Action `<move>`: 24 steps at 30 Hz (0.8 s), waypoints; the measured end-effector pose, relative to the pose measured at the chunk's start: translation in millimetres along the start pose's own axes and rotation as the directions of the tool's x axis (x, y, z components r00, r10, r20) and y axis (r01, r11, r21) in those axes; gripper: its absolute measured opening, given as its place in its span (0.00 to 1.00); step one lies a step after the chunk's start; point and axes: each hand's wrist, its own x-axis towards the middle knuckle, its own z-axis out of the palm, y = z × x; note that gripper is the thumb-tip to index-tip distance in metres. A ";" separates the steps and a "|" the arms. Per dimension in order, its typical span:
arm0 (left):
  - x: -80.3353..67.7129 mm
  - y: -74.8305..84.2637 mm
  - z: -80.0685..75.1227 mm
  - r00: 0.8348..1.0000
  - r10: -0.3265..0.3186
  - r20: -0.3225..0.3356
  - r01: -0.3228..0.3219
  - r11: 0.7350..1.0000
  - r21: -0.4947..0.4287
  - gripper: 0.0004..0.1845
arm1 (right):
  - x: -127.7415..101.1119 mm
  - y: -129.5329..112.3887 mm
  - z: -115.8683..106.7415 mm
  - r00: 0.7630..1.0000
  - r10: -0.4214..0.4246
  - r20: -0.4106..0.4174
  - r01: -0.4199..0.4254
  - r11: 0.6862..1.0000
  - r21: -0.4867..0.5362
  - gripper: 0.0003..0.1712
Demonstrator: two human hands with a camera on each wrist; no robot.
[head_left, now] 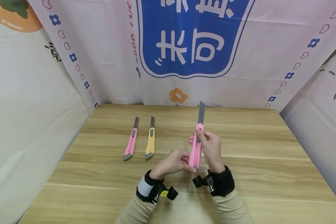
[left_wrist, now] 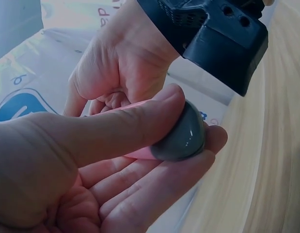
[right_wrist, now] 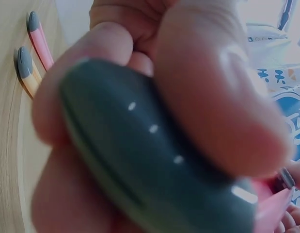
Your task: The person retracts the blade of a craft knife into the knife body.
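Note:
Both hands hold a pink utility knife [head_left: 195,154] above the table, its long grey blade [head_left: 201,112] extended and pointing away from me. My right hand [head_left: 212,149] grips the upper body, with the thumb near the grey slider. At the lower end, my left hand [head_left: 173,161] pinches the knife's grey end cap [left_wrist: 181,138] between thumb and fingers. That cap fills the middle of the right wrist view, with fingers on both sides of it.
A second pink utility knife [head_left: 131,141] and a yellow utility knife [head_left: 150,143] lie side by side on the wooden table [head_left: 268,174], left of my hands, blades out. A printed cloth [head_left: 114,77] hangs behind the table's far edge.

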 end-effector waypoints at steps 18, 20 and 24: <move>2.6 0.2 4.1 0.999 0.002 -0.054 -0.002 1.000 0.000 0.11 | 1.6 3.3 2.4 0.990 0.138 -0.027 -0.138 0.990 0.005 0.20; 2.8 0.3 4.3 0.998 0.004 -0.055 -0.004 1.000 0.000 0.11 | 1.6 3.9 2.6 0.992 0.127 -0.021 -0.127 0.992 0.008 0.19; 1.9 0.7 4.7 0.999 0.018 -0.041 -0.018 1.000 -0.004 0.11 | 1.2 5.1 2.8 0.996 0.088 -0.014 -0.087 0.996 0.013 0.17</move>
